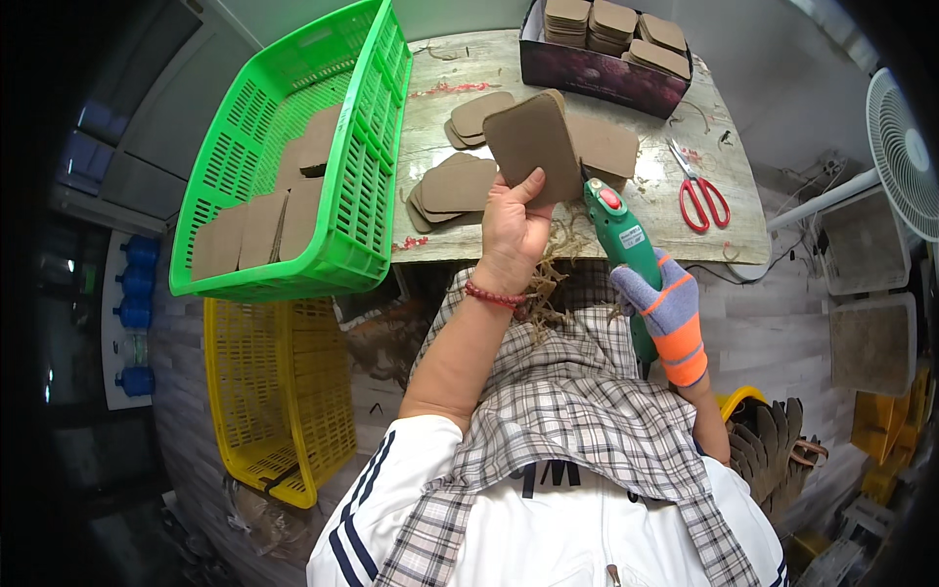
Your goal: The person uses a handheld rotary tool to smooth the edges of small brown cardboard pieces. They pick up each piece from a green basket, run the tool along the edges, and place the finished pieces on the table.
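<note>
Upper middle of frame, brown pad [533, 142]: round-cornered, raised over the counter [494, 64], face tilted toward the viewer; a second layer perhaps showed behind.
Left hand [515, 227]: bare, red bead bracelet [495, 295] at the wrist; fingers gripped the pad's lower edge, thumb across the near face.
Right hand [667, 305]: striped glove; fingers closed round a green power tool [626, 235].
Tool tip: dark, at the pad's right edge; touching or just beside, could not be told.
Handling, as judged: firm pinch and light, even pressure seemed best, the tip following the edge, the pad turned little by little.
Safety, as judged: bare thumb sat near enough to the tip to want care at the lower corner.
Loose pads [460, 186]: overlapping, on the counter left of the left hand.
Flat pad [604, 145]: behind the tool tip, narrowing room there.
Scissors [692, 178]: red-handled, right of the tool.
Fibre strands [551, 279]: below the pad at the counter's near edge, liable to snag.
Green basket [362, 240]: upper left, holding pads.
Dark box [597, 78]: top of frame, stacked with pads.
</note>
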### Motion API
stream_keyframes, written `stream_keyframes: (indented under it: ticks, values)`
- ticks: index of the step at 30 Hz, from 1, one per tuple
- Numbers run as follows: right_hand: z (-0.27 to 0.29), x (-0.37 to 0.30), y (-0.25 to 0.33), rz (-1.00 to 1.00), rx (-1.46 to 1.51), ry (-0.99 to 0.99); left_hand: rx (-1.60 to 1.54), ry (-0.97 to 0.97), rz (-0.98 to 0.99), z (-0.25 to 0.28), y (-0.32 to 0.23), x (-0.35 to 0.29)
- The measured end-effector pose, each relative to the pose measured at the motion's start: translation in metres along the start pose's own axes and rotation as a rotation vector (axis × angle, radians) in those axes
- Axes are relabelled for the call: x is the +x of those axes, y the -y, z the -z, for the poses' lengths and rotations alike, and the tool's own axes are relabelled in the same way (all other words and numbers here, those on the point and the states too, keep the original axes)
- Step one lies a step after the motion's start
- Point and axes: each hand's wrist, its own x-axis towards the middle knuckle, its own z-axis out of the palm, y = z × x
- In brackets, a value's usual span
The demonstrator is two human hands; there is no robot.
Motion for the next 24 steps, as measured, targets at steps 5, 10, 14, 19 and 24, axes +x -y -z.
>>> stream_keyframes:
  ticks: [5,10,14,19,24]
  values:
    - [0.004,0.001,0.002,0.021,-0.024,-0.034,0.046,-0.008,0.062,0.006,0.014,-0.014]
    - [0.012,0.001,0.014,-0.016,0.046,-0.031,0.149,-0.005,0.063,0.013,0.018,-0.023]
    - [0.022,-0.003,0.019,-0.032,0.018,0.016,0.336,0.061,0.015,0.017,-0.001,-0.02]
    - [0.032,-0.009,0.026,-0.033,-0.062,0.099,0.551,0.203,0.049,0.025,-0.048,-0.003]
    - [0.034,-0.013,0.028,-0.051,-0.124,0.17,0.721,0.269,0.119,0.023,-0.081,0.003]
